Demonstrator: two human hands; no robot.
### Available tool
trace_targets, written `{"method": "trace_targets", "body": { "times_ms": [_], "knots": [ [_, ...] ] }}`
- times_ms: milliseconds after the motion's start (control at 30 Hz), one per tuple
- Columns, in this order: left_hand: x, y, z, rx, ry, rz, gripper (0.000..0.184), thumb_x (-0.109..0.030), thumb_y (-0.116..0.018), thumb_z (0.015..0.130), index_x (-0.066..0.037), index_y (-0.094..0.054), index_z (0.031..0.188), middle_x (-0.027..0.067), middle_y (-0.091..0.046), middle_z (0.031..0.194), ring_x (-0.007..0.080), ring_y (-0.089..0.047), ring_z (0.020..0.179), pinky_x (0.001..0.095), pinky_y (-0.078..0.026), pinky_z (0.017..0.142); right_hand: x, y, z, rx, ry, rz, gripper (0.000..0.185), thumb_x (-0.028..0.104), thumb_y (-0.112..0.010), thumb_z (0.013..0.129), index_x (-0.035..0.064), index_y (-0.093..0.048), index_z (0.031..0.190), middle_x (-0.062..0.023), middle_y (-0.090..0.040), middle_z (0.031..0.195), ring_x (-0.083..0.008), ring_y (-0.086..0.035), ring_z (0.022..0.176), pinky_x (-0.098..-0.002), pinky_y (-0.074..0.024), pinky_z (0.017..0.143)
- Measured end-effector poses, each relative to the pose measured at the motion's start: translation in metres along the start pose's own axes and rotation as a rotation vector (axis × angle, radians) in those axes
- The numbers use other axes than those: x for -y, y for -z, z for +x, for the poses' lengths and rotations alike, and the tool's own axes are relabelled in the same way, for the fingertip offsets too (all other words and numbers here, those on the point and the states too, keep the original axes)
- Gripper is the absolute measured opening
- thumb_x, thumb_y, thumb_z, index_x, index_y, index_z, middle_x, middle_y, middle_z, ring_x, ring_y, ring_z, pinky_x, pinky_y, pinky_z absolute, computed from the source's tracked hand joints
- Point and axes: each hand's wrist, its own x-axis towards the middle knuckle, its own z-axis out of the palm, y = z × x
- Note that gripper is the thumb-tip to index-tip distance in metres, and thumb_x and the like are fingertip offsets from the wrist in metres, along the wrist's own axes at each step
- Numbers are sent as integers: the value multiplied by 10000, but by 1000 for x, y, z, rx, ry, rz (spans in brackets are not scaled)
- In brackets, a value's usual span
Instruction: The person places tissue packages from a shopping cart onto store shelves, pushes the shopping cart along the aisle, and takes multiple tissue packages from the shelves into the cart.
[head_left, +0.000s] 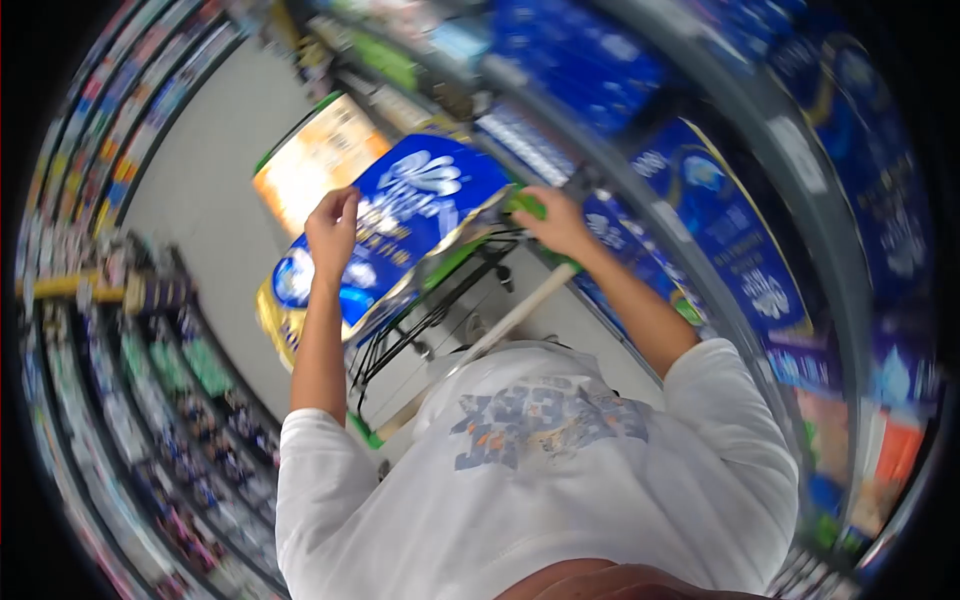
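Observation:
A large blue plastic pack [420, 195] with a white shell-like logo and gold ends lies slanted across the top of a shopping cart [400, 345]. My left hand [332, 235] is over the near left part of the pack, fingers curled and drawn together. Whether it pinches the wrapping cannot be made out. At the pack's right end, my right hand [555, 220] is closed around a green piece [527, 205] that looks like the cart's trim. The cart's pale handle bar [520, 312] runs between my arms, with neither hand on it.
Shelves with large blue packs [720, 235] rise close on the right. Stocked shelves [150, 400] line the left side, with grey floor [225, 130] between. A bright orange-and-white panel with a green edge [320, 160] stands just beyond the cart.

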Motion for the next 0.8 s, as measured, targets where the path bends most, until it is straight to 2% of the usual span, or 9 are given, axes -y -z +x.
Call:
{"method": "trace_targets", "body": {
  "times_ms": [67, 167, 300, 467, 500, 600, 633, 700, 800],
  "knots": [
    [-13, -46, 5, 152, -25, -75, 183, -127, -627, 897, 31, -686, 970, 90, -712, 826, 117, -652, 756, 256, -508, 720, -3, 32, -22, 137, -109, 120, 499, 352, -702, 812, 21, -611, 1174, -211, -662, 1076, -333, -649, 992, -402, -508, 861],
    [-39, -115, 5, 371, -87, -172, 152, -87, -617, 898, 27, -684, 974, 77, -706, 836, 102, -639, 743, 244, -504, 704, -15, 89, -62, 194, -158, 67, 506, 354, -693, 826, 17, -599, 1192, -222, -662, 1087, -321, -660, 994, -391, -518, 865],
    [-94, -194, 4, 573, -238, -217, 187, -69, -627, 878, 12, -667, 1041, 88, -711, 883, 134, -669, 807, 260, -513, 724, -52, 155, -130, -6, -291, 76, 531, 355, -690, 834, 18, -580, 1228, -231, -651, 1119, -318, -654, 1019, -383, -516, 884],
    [-186, -271, 5, 667, -444, -148, 416, -101, -662, 859, 0, -572, 1252, 146, -648, 1158, 219, -612, 1084, 334, -501, 870, -98, 224, -223, -380, -535, 147, 451, 301, -698, 840, 11, -617, 1176, -214, -669, 1088, -277, -674, 962, -348, -527, 837],
    [-204, -283, 7, 738, -421, -157, 536, -100, -670, 846, 11, -492, 1339, 194, -546, 1316, 265, -530, 1217, 366, -460, 958, -107, 235, -240, -500, -583, 190, 429, 280, -702, 838, 9, -627, 1163, -209, -675, 1070, -268, -679, 944, -336, -527, 823],
    [-225, -332, 7, 691, -389, -304, 672, -104, -703, 807, 25, -404, 1395, 218, -465, 1396, 305, -468, 1283, 396, -404, 1022, -132, 264, -290, -829, -611, 111, 337, 226, -700, 826, 3, -651, 1075, -186, -691, 989, -258, -682, 874, -333, -525, 761],
    [-232, -342, 10, 744, -343, -316, 762, -106, -714, 797, 47, -320, 1432, 229, -372, 1463, 317, -387, 1346, 399, -335, 1084, -137, 273, -304, -850, -620, 115, 337, 226, -700, 826, 3, -651, 1075, -186, -691, 989, -258, -682, 874, -333, -525, 761],
    [-234, -368, 18, 747, -287, -317, 775, -104, -714, 794, 45, -309, 1438, 229, -365, 1469, 314, -382, 1351, 397, -334, 1085, -147, 287, -329, -1157, -625, -53, 225, 164, -698, 799, 3, -655, 949, -160, -686, 943, -254, -674, 853, -352, -514, 727],
    [-237, -399, 23, 724, -121, -405, 745, -41, -680, 774, 31, -329, 1427, 204, -459, 1398, 293, -448, 1290, 381, -361, 1055, -163, 304, -347, -1386, -768, -228, 462, 102, -735, 734, -24, -543, 1134, -190, -637, 1059, -280, -625, 986, -358, -480, 827]
  ]
}}
